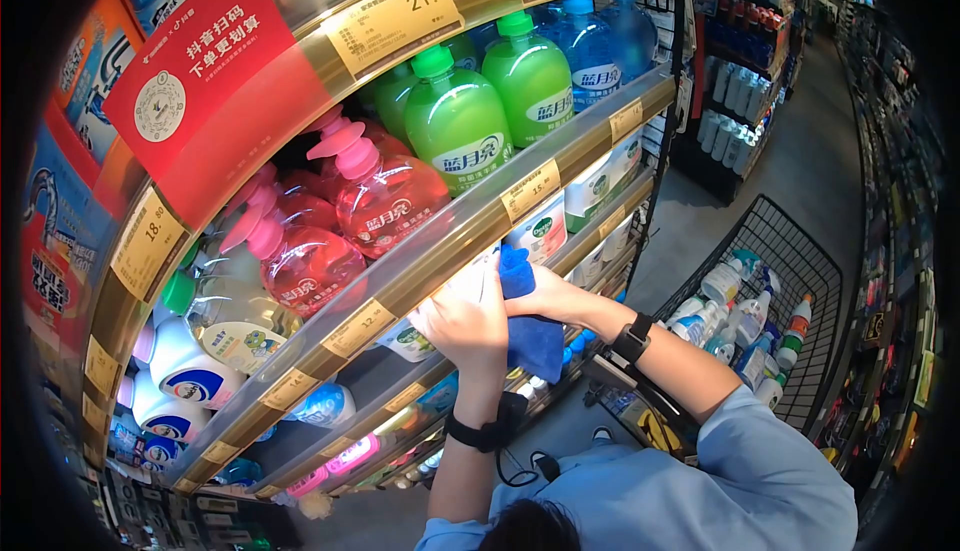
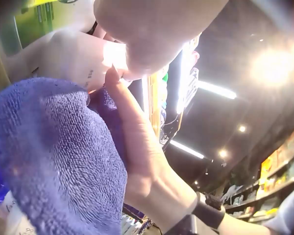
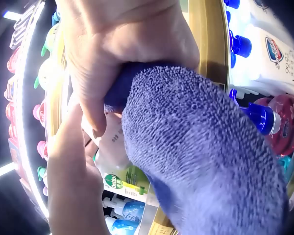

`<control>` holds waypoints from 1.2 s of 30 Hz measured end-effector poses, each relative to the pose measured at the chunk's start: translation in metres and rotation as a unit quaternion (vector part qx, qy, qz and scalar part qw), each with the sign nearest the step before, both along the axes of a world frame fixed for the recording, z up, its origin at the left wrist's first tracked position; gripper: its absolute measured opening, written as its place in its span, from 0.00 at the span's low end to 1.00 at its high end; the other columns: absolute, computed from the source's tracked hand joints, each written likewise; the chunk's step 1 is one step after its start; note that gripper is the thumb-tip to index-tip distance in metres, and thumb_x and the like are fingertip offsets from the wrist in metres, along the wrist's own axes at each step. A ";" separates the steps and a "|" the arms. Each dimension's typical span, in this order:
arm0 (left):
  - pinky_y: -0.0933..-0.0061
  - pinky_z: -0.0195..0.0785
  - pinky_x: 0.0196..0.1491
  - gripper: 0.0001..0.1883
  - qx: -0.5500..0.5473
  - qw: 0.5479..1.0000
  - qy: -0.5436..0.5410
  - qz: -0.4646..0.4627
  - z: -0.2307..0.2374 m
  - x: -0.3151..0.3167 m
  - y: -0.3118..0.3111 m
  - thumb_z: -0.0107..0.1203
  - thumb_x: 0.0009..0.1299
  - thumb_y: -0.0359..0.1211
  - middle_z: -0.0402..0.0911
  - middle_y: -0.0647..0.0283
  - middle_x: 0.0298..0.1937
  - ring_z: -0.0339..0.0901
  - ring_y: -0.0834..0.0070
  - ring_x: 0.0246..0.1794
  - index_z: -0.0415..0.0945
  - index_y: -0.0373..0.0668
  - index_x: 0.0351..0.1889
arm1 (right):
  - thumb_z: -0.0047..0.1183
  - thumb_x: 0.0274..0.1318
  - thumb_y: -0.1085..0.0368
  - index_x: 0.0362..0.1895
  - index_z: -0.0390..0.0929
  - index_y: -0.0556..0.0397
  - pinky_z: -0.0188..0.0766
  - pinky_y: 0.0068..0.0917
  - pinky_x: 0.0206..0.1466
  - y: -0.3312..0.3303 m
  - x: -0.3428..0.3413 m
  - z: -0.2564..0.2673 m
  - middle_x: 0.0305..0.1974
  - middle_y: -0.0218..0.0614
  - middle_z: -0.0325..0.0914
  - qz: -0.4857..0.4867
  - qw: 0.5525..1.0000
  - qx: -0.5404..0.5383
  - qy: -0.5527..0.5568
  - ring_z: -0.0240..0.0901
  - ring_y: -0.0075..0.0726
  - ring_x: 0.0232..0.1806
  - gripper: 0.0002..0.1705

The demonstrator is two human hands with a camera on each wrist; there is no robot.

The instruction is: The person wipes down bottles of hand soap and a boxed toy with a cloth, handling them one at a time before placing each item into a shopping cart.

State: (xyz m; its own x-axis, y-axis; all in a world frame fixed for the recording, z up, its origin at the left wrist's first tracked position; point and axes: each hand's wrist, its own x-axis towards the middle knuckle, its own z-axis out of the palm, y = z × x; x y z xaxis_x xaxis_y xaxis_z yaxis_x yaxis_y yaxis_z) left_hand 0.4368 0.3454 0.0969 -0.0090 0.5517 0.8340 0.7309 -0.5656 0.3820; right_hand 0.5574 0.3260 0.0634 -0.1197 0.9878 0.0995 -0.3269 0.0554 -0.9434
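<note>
A blue cloth [image 1: 535, 346] hangs from my right hand [image 1: 550, 296], whose fingers pinch its upper part; the cloth [image 3: 201, 147] fills much of the right wrist view. My left hand [image 1: 465, 316] is curled round a pale container [image 2: 63, 58] with small printed marks, mostly hidden in the head view by the hands. In the left wrist view the right thumb touches or nearly touches this container beside the left hand [image 2: 157, 29]. The right wrist view shows the printed container [image 3: 112, 147] between my right hand [image 3: 132, 39] and left hand [image 3: 73, 171].
Shelves with a metal-coloured price rail [image 1: 440, 276] hold red pump bottles [image 1: 390, 201], green pump bottles [image 1: 460, 116] and white bottles [image 1: 195, 371]. A black wire cart [image 1: 800, 281] with several bottles stands at the right, beside the aisle floor [image 1: 690, 221].
</note>
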 end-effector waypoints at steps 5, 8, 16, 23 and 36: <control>0.52 0.60 0.50 0.23 0.059 0.994 0.079 -0.047 -0.009 -0.010 -0.004 0.62 0.56 0.37 0.73 0.46 0.38 0.69 0.47 0.43 0.69 0.29 0.41 | 0.62 0.45 0.65 0.46 0.71 0.55 0.68 0.25 0.48 0.009 -0.005 -0.020 0.41 0.31 0.75 -0.067 0.996 0.048 -0.028 0.70 0.23 0.42 0.22; 0.51 0.59 0.51 0.22 0.020 0.994 0.084 -0.072 -0.010 -0.014 -0.009 0.59 0.57 0.35 0.72 0.43 0.39 0.69 0.46 0.44 0.67 0.28 0.44 | 0.60 0.48 0.66 0.40 0.74 0.55 0.69 0.23 0.44 0.010 -0.004 -0.021 0.37 0.29 0.76 -0.085 0.993 0.066 -0.053 0.71 0.22 0.38 0.15; 0.52 0.61 0.48 0.20 0.018 0.997 0.030 -0.070 -0.001 -0.008 -0.008 0.59 0.56 0.33 0.72 0.42 0.40 0.69 0.47 0.42 0.69 0.29 0.42 | 0.61 0.49 0.60 0.44 0.73 0.55 0.69 0.24 0.46 0.005 0.000 -0.016 0.40 0.30 0.75 -0.071 0.997 0.033 -0.013 0.69 0.21 0.41 0.19; 0.58 0.63 0.49 0.23 -0.123 0.977 -0.077 -0.158 0.011 -0.010 -0.024 0.57 0.58 0.30 0.72 0.45 0.46 0.71 0.48 0.46 0.65 0.30 0.50 | 0.61 0.49 0.58 0.41 0.75 0.57 0.69 0.23 0.43 -0.018 0.005 0.013 0.37 0.30 0.77 -0.053 0.994 0.000 -0.096 0.70 0.20 0.39 0.19; 0.73 0.68 0.49 0.22 -0.575 0.623 -0.271 -0.456 -0.007 -0.067 -0.035 0.50 0.63 0.25 0.74 0.56 0.48 0.74 0.74 0.47 0.62 0.31 0.55 | 0.55 0.55 0.61 0.51 0.67 0.57 0.72 0.31 0.49 -0.099 0.051 0.057 0.43 0.38 0.75 -0.058 0.993 -0.099 0.033 0.75 0.36 0.43 0.22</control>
State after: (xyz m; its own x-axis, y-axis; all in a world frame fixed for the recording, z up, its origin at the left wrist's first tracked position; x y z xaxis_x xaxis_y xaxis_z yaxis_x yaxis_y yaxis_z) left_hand 0.3697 0.3099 0.0897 0.6365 0.7639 -0.1065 -0.1067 0.2240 0.9687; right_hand 0.6081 0.2267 0.1208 -0.0038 0.9955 -0.0949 -0.3898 -0.0888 -0.9166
